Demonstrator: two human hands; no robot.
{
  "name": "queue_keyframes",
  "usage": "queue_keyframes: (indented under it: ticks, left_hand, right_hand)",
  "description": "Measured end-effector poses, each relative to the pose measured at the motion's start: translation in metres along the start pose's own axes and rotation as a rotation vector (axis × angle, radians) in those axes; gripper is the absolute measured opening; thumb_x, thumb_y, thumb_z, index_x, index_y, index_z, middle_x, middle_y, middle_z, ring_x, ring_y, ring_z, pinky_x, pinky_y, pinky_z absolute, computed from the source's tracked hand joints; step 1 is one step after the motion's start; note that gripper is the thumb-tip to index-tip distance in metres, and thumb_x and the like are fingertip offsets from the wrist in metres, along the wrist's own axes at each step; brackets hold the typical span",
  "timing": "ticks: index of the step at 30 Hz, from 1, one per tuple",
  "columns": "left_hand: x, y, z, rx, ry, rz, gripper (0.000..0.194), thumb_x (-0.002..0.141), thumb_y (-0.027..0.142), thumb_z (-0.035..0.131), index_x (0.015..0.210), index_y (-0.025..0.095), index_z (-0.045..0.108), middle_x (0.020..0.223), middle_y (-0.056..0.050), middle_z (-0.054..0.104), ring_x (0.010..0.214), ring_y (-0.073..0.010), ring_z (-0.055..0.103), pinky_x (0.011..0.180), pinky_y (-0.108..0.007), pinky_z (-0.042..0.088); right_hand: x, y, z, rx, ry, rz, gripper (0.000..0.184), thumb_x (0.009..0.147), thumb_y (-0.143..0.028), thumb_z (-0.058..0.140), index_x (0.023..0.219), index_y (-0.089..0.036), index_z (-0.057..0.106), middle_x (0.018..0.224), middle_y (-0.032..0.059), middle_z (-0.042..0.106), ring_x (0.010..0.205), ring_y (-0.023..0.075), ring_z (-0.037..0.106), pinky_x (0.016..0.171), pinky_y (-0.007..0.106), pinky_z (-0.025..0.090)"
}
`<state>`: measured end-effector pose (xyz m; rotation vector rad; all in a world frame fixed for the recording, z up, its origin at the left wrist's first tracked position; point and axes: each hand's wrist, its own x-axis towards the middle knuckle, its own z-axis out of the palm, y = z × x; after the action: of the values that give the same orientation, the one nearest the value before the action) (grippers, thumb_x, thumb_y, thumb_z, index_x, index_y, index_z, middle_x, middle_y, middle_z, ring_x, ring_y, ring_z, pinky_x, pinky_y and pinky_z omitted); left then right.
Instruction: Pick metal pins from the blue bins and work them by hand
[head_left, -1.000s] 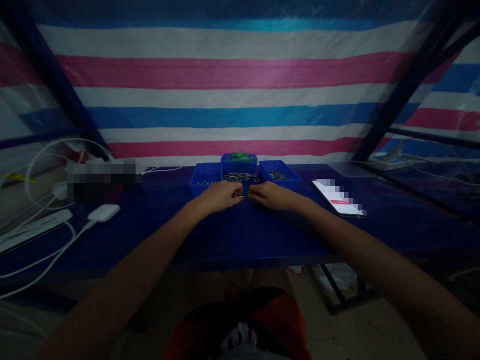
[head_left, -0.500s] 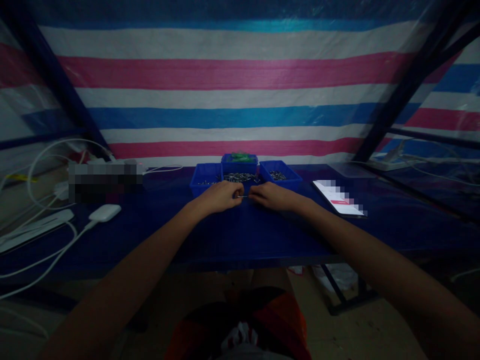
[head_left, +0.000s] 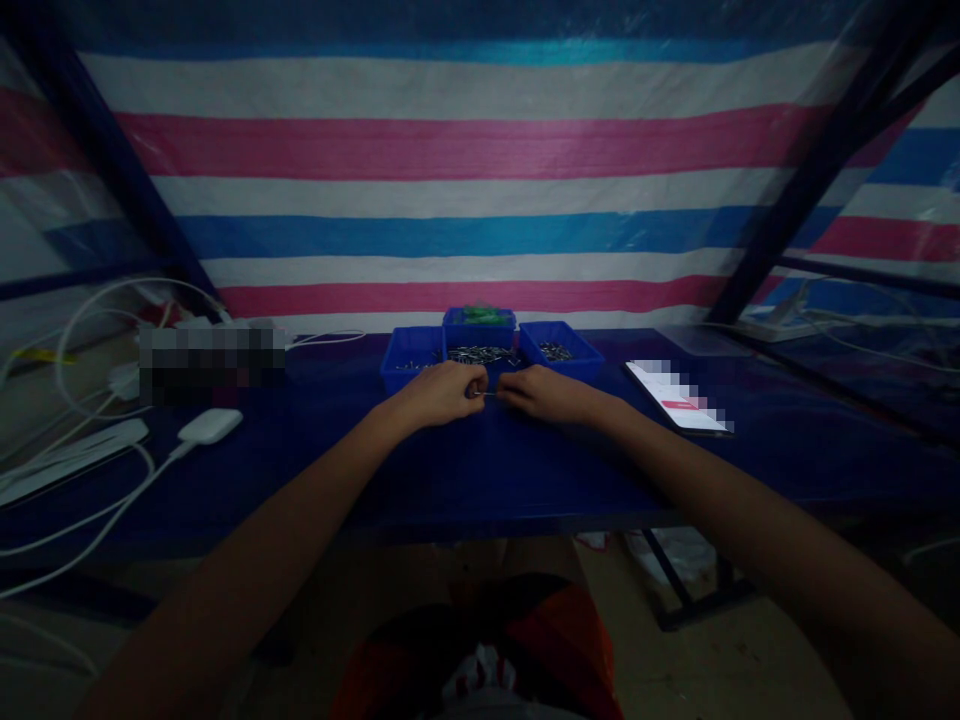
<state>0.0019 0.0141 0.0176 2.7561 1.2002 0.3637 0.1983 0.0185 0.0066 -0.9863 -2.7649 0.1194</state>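
**A slim, shiny piece (head_left: 487,393) was pinched above a smooth, dark-blue worktop (head_left: 480,470)**

The left hand's (head_left: 448,390) grip was curled closed around one end of the straight piece; the right hand's (head_left: 541,392) grip pinched the other. Just beyond, a heap of slender metallic bits (head_left: 480,355) lay between two rectangular blue trays, the left tray (head_left: 412,345) and right tray (head_left: 587,358), both holding small metallic bits. Behind stood a blue box (head_left: 499,332) of green things. A flat, bright-screened phone (head_left: 679,400) lay rightward. A creased, striped sheet (head_left: 480,150) hung behind.
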Motion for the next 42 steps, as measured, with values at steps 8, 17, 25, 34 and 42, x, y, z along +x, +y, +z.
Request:
queue_keyframes:
  ticks: [8,17,25,34,42]
  left_hand:
    - [0.0004,0.0005,-0.0005,-0.005,-0.01,0.006,0.016,0.073,0.025,0.047,0.084,0.018,0.056,0.075,-0.001,0.06,0.065,-0.0119,0.051,0.055,-0.024,0.03]
    - [0.0006,0.0005,0.0022,0.006,0.004,0.019,0.017,0.075,0.026,0.047,0.087,0.019,0.056,0.078,-0.002,0.06,0.066,-0.0124,0.052,0.055,-0.024,0.03]
    - [0.0,-0.0031,-0.0016,0.051,-0.033,-0.044,0.023,0.079,0.034,0.045,0.092,0.02,0.057,0.078,-0.002,0.061,0.066,-0.0139,0.053,0.053,-0.025,0.031]
    - [-0.0005,-0.0048,0.0003,0.066,-0.067,-0.061,0.02,0.077,0.029,0.044,0.085,0.021,0.06,0.075,-0.003,0.061,0.061,-0.0139,0.051,0.053,-0.026,0.029]
    - [0.0004,-0.0054,0.0007,0.041,-0.111,-0.089,0.014,0.076,0.028,0.048,0.082,0.019,0.057,0.073,-0.002,0.059,0.061,-0.0134,0.05,0.054,-0.025,0.03]
  right_hand:
    - [-0.0001,-0.0001,0.0003,0.006,0.003,-0.005,0.019,0.087,-0.024,0.038,0.082,-0.015,0.054,0.069,0.0033,0.058,0.059,0.0112,0.049,0.058,0.025,0.033]
    - [0.0,0.0017,0.002,-0.004,0.013,-0.011,0.018,0.087,-0.024,0.039,0.082,-0.015,0.054,0.069,0.0034,0.058,0.059,0.0113,0.049,0.058,0.025,0.032]
    - [-0.001,0.0003,-0.0028,-0.004,0.017,0.016,0.019,0.087,-0.024,0.038,0.085,-0.015,0.055,0.069,0.0037,0.059,0.059,0.0113,0.05,0.057,0.024,0.033]
    - [-0.0017,0.0028,-0.0038,-0.018,0.023,0.033,0.018,0.087,-0.026,0.04,0.087,-0.016,0.055,0.07,0.0037,0.06,0.061,0.0121,0.052,0.058,0.024,0.034]
    - [-0.0021,0.0077,-0.0022,-0.02,-0.012,0.007,0.013,0.083,-0.024,0.045,0.084,-0.016,0.055,0.068,0.003,0.06,0.058,0.0115,0.051,0.056,0.024,0.033]
